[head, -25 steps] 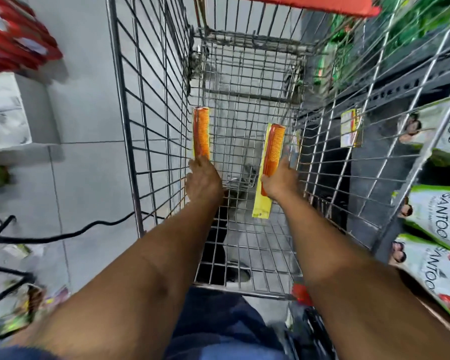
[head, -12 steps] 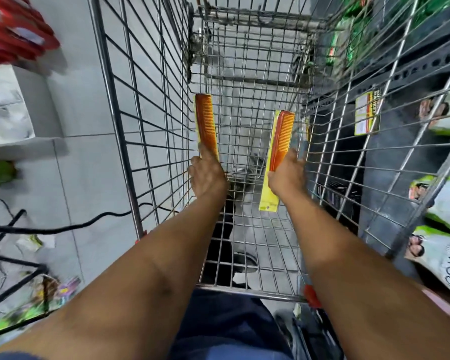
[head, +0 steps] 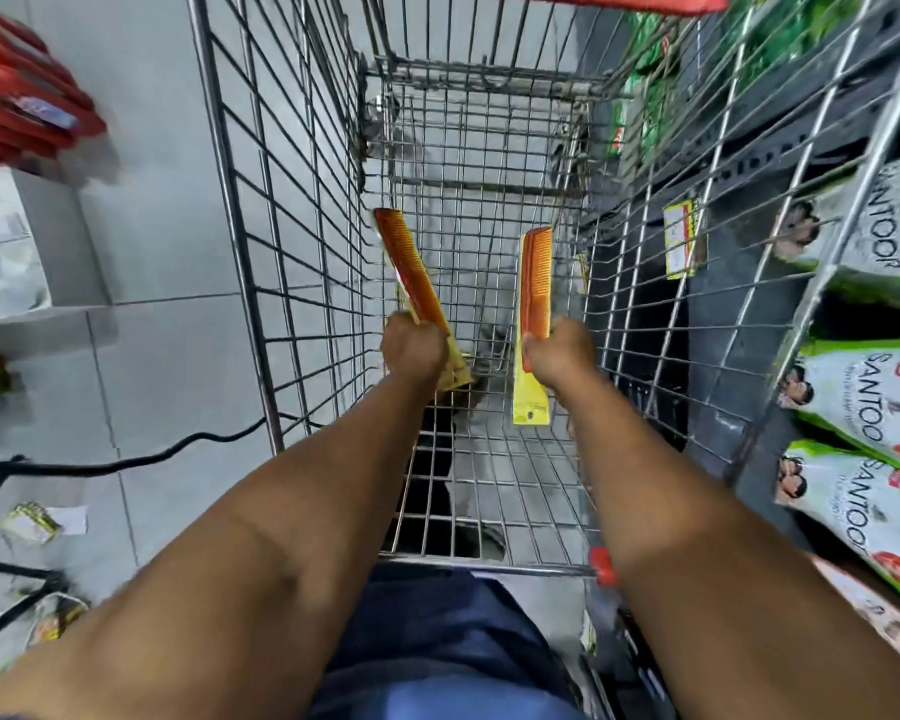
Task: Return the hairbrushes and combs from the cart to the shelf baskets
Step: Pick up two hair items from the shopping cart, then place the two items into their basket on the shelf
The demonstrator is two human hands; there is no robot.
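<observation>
— So, where are the combs?

— Both are in hand, held up inside the steel wire shopping cart (head: 240,241). The left hand (head: 414,349) is clenched round the lower end of an orange plastic comb on a yellow backing card (head: 409,275), which leans up and to the left, near the cart's left wall.

— And the other one?

— The right hand (head: 562,356) grips a second orange comb on a longer yellow card (head: 535,283), nearly upright; the card's lower end hangs below the fist. The two combs stand apart, not touching.

— What's around the cart?

— On the right, a dark shelf with green-and-white Santoor packets (head: 863,407) and a small yellow price tag (head: 682,239). On the left, grey floor tiles (head: 167,366), a black cable (head: 141,457) and red packets (head: 22,116), blurred.
</observation>
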